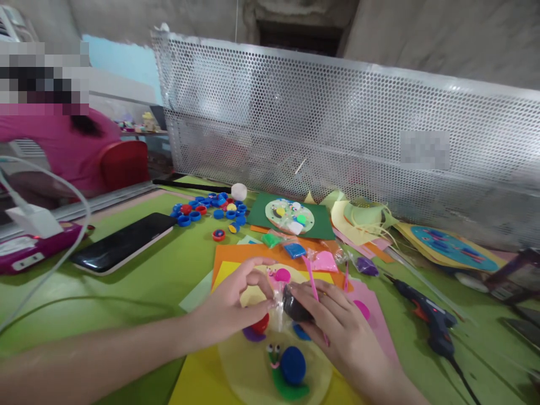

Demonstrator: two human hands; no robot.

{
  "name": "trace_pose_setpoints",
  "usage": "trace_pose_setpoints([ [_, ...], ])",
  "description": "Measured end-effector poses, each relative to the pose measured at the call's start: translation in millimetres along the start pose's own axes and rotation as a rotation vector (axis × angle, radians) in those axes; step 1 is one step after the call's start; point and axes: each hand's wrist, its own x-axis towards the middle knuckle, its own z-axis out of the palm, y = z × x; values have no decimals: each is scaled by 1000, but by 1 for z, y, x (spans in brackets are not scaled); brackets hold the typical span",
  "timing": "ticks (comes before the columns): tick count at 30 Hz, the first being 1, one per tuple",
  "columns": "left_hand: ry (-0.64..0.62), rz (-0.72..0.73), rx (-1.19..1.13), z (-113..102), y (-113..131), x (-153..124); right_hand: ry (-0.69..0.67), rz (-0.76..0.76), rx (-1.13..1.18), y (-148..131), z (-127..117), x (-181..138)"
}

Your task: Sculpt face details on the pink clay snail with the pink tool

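Note:
Above the yellow paper (194,365), my right hand (333,309) is closed around a small black clay packet (294,305). A thin pink plastic stick (311,275) is also tucked between its fingers. My left hand (247,295) pinches the clear plastic end (278,301) of that packet. Under my hands lies a pale oval paper (236,371) with clay-and-cap snails on it. Nearest me is a green snail (289,388) with a dark blue cap shell (293,364) and googly eyes. A red cap (260,323) and a pink cap (282,275) show beside my fingers.
Blue and red bottle caps (194,215) lie scattered behind a black phone (126,242). Wrapped clay packets (324,260) rest beyond my hands. A glue gun (430,315) is at right, a power strip (37,247) at left. A perforated metal panel (337,124) borders the table; a person (63,135) sits behind.

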Motion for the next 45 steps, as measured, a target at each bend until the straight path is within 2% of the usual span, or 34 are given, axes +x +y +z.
trace_pose_setpoints([
  [9, -30, 9, -171, 11, 0, -10, -93, 174, 149, -12, -8, 3],
  [12, 9, 25, -207, 15, 4, -14, -44, 154, 141, -20, -14, 4],
  [14, 41, 54, -211, 17, 6, -16, 40, 126, 116, -25, -14, 4],
  [16, 62, 101, -187, 19, 8, -18, 114, 103, 89, -30, -11, 6],
  [18, 64, 140, -130, 22, 7, -20, 128, 87, 78, -34, -6, 7],
  [22, 46, 191, -8, 24, 2, -23, 44, 96, 112, -38, 1, 12],
  [27, 37, 252, 109, 21, -2, -25, -34, 142, 195, -39, -3, 14],
  [33, -1, 118, 82, 23, 2, -21, 35, 70, 203, -37, 8, 10],
  [37, 10, 92, 17, 23, 6, -17, 89, 44, 182, -36, 22, 6],
  [41, -42, 54, -82, 22, 7, -17, 151, 115, 225, -35, 31, 3],
  [45, -56, 88, -189, 22, 2, -22, 83, 250, 273, -34, 21, 2],
])
